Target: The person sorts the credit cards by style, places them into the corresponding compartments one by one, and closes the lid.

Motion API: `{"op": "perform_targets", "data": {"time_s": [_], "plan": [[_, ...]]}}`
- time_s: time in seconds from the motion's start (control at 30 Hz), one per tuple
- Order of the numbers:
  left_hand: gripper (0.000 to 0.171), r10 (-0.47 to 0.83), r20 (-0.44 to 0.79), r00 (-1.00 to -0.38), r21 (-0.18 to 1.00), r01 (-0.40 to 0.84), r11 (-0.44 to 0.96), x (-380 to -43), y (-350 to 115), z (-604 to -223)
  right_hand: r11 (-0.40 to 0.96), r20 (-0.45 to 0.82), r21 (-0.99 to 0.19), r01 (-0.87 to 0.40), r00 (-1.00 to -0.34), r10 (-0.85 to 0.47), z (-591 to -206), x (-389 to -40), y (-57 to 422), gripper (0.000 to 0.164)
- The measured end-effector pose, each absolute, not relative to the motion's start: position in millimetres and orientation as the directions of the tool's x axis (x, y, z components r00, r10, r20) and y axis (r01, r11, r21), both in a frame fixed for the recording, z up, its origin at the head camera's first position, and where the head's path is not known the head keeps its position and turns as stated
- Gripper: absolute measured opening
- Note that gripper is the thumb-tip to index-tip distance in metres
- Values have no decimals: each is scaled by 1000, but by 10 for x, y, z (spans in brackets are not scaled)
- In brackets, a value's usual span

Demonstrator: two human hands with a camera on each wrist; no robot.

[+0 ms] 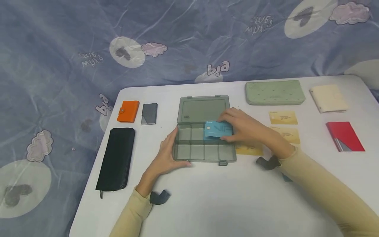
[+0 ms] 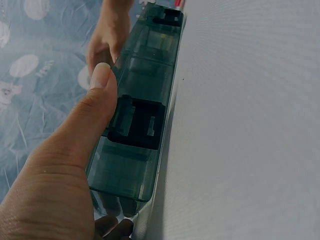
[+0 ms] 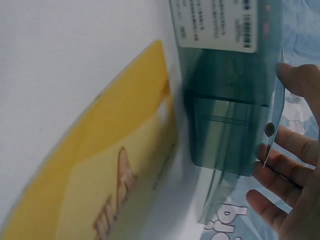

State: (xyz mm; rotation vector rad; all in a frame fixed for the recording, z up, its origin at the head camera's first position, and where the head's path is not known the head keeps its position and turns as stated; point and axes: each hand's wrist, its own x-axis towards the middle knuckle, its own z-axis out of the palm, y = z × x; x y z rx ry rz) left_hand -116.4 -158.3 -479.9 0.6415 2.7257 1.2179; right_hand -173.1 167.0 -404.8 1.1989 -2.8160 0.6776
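A see-through green compartment box [image 1: 196,152] lies on the white table, its lid [image 1: 204,109] folded back away from me. My left hand [image 1: 165,153] grips the box at its near left corner, fingers along the left side and thumb against the front wall. In the left wrist view the thumb [image 2: 102,82] presses near a dark latch [image 2: 137,123]. Over the right end of the back row, my right hand [image 1: 241,126] pinches a blue card [image 1: 217,129] between thumb and fingers. More blue shows just beneath that card. A yellow card [image 1: 249,150] lies beside the box, partly under the right hand.
More yellow cards [image 1: 283,117] lie right of the box, below a long green case [image 1: 275,92]. Farther right are a cream binder [image 1: 329,98] and a red card holder [image 1: 345,136]. An orange card holder [image 1: 128,111], grey card holder [image 1: 149,114] and black zip wallet [image 1: 116,159] lie left.
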Motion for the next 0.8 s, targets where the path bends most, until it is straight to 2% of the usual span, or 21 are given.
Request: {"op": "perform_targets", "data": {"time_s": [0.2,0.4,0.63,0.8], "plan": [[130,424,91,-901,729,350,588,-1159,-1545,-4795,617,133,-411,-671,-714,-688,-4142,-1728,1684,56],[130,429,103,-898,727,362,584,-1158,-1518,-4801,646,160,-361,-672,-727,-667,-4166,-1618,1842,59],[130,429,105,-897,720,367,589,-1160,-1514,-4799,716,129,-411,-565,-813,-568,-4125,-1269,2381,53],[129,424,107,-899,715,366,596,-1169,-1580,-4773,789,47,-369,-491,-858,-512,-4139,-997,2823,57]]}}
